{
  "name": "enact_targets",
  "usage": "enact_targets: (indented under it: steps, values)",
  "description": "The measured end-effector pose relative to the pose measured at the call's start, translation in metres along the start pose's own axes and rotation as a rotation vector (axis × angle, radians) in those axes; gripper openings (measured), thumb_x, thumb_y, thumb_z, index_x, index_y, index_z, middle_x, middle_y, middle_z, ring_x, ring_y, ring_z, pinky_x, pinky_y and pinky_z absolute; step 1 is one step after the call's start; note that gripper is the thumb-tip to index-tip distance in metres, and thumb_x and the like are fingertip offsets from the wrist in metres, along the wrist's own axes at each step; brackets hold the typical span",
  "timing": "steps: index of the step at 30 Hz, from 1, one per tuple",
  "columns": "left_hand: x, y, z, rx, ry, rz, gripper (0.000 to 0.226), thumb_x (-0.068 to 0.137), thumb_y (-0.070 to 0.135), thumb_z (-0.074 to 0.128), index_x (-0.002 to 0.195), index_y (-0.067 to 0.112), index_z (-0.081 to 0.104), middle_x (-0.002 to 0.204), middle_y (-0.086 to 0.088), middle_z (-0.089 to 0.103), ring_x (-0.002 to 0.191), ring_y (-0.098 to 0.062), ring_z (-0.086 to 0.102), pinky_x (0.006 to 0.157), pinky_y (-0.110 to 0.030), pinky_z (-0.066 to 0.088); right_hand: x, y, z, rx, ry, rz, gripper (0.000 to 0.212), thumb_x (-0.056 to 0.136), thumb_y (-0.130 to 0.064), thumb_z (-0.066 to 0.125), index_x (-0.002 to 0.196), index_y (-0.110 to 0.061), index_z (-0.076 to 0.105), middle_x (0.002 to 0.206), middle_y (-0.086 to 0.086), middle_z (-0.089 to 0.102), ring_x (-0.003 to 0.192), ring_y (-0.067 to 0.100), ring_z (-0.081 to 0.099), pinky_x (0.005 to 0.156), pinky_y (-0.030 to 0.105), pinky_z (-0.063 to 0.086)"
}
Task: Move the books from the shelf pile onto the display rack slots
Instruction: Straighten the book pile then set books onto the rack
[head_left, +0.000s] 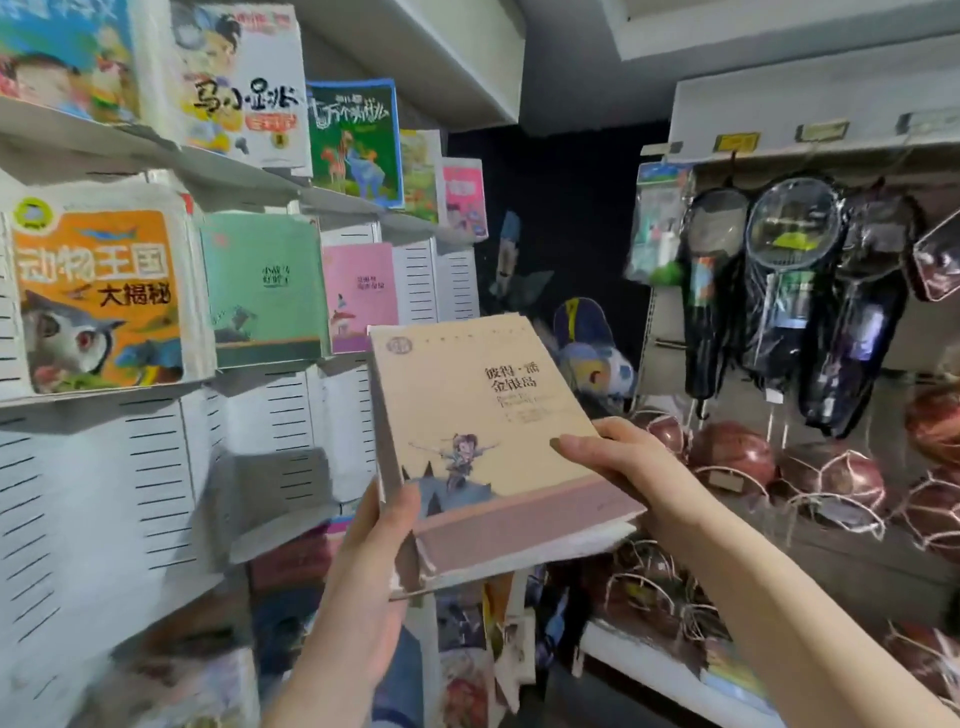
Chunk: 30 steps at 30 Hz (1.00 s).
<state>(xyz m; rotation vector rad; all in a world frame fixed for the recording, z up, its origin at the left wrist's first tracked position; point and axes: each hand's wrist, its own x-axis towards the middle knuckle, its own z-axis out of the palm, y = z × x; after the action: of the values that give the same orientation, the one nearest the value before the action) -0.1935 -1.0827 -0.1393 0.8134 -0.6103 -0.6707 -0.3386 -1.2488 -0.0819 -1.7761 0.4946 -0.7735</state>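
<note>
I hold a thick beige book (483, 415) with a mauve band along its lower edge, cover up, in front of me. My left hand (374, 561) grips its lower left corner at the spine, thumb on the cover. My right hand (618, 457) grips its right edge, thumb on top and fingers beneath. The white display rack (130, 467) fills the left side. Its upper tiers carry an orange animal book (98, 296), a green book (265, 291) and a pink book (361, 296). Bare slotted panels lie to the left of the held book.
More picture books (244, 83) stand on the rack's top tier. To the right hang bagged badminton rackets (795, 291), and netted basketballs (831, 478) fill the shelf below. Loose books and papers (483, 649) are stacked low in the middle. A dark gap sits behind the book.
</note>
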Motion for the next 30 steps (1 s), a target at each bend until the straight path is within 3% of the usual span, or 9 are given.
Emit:
enact_targets:
  steps: [4, 6, 9, 13, 16, 18, 20, 22, 30]
  values:
    - [0.094, -0.033, 0.008, -0.015, 0.065, 0.001, 0.037, 0.07, 0.036, 0.057, 0.104, 0.021, 0.059, 0.103, -0.009, 0.063, 0.093, -0.027, 0.058, 0.085, -0.04, 0.044, 0.092, 0.032, -0.025, 0.003, -0.003, -0.036, 0.095, 0.05, -0.054, 0.084, 0.113, 0.01, 0.054, 0.107, 0.019, 0.069, 0.099, 0.036, 0.065, 0.078, 0.033, 0.043]
    - [0.138, -0.046, 0.006, 0.011, 0.045, 0.03, 0.028, 0.086, 0.028, 0.052, 0.112, 0.017, 0.058, 0.109, -0.009, 0.064, 0.09, -0.027, 0.055, 0.088, -0.041, 0.042, 0.136, 0.039, -0.036, 0.041, -0.011, -0.042, 0.074, 0.058, -0.043, 0.082, 0.102, 0.01, 0.053, 0.095, 0.013, 0.072, 0.085, 0.023, 0.068, 0.07, 0.026, 0.045]
    - [0.196, -0.054, 0.012, -0.013, 0.115, 0.069, 0.027, 0.086, 0.025, 0.054, 0.109, 0.013, 0.06, 0.089, -0.004, 0.067, 0.081, -0.026, 0.06, 0.076, -0.037, 0.045, 0.197, 0.047, -0.048, 0.123, -0.057, -0.053, 0.039, 0.066, -0.025, 0.074, 0.09, -0.004, 0.052, 0.084, 0.008, 0.07, 0.071, 0.016, 0.067, 0.062, 0.024, 0.044]
    - [0.247, -0.054, 0.011, 0.05, 0.21, 0.129, 0.032, 0.085, 0.014, 0.053, 0.116, 0.011, 0.062, 0.086, -0.004, 0.071, 0.079, -0.024, 0.064, 0.071, -0.032, 0.047, 0.279, 0.062, -0.057, 0.22, -0.172, -0.039, 0.057, 0.066, -0.023, 0.07, 0.113, 0.005, 0.057, 0.106, 0.02, 0.07, 0.097, 0.039, 0.066, 0.077, 0.038, 0.049]
    - [0.264, -0.057, 0.005, 0.14, 0.255, 0.229, 0.02, 0.085, 0.008, 0.055, 0.104, 0.006, 0.061, 0.076, -0.004, 0.067, 0.057, -0.006, 0.066, 0.053, -0.019, 0.05, 0.333, 0.07, -0.052, 0.305, -0.263, -0.041, 0.035, 0.074, -0.011, 0.068, 0.106, 0.001, 0.059, 0.097, 0.018, 0.072, 0.08, 0.031, 0.069, 0.063, 0.032, 0.054]
    - [0.273, -0.062, 0.004, 0.138, 0.326, 0.253, 0.04, 0.06, 0.014, 0.071, 0.095, 0.001, 0.057, 0.06, -0.01, 0.062, 0.043, -0.012, 0.061, 0.038, -0.023, 0.049, 0.37, 0.069, -0.051, 0.369, -0.251, -0.073, 0.01, 0.085, -0.005, 0.058, 0.094, -0.001, 0.059, 0.083, 0.014, 0.071, 0.068, 0.024, 0.067, 0.056, 0.028, 0.052]
    - [0.285, -0.066, 0.0, 0.15, 0.415, 0.271, 0.067, 0.033, 0.017, 0.077, 0.093, -0.004, 0.056, 0.065, -0.017, 0.064, 0.049, -0.023, 0.063, 0.041, -0.032, 0.053, 0.414, 0.065, -0.052, 0.397, -0.21, -0.114, 0.015, 0.087, -0.002, 0.055, 0.102, 0.003, 0.057, 0.091, 0.018, 0.068, 0.074, 0.027, 0.065, 0.06, 0.029, 0.05]
    - [0.295, -0.071, -0.003, 0.172, 0.473, 0.284, 0.08, 0.032, 0.024, 0.072, 0.103, -0.008, 0.055, 0.078, -0.022, 0.064, 0.059, -0.027, 0.064, 0.046, -0.031, 0.054, 0.457, 0.059, -0.044, 0.395, -0.21, -0.173, 0.029, 0.086, 0.0, 0.056, 0.114, 0.005, 0.051, 0.099, 0.021, 0.063, 0.08, 0.029, 0.061, 0.062, 0.029, 0.049]
    - [0.316, -0.083, 0.001, 0.231, 0.492, 0.324, 0.042, 0.056, 0.019, 0.064, 0.096, 0.006, 0.07, 0.091, -0.021, 0.071, 0.074, -0.029, 0.069, 0.059, -0.035, 0.056, 0.558, 0.036, 0.029, 0.509, -0.224, -0.244, 0.031, 0.083, 0.002, 0.06, 0.079, -0.02, 0.038, 0.091, 0.012, 0.058, 0.074, 0.024, 0.059, 0.067, 0.036, 0.047]
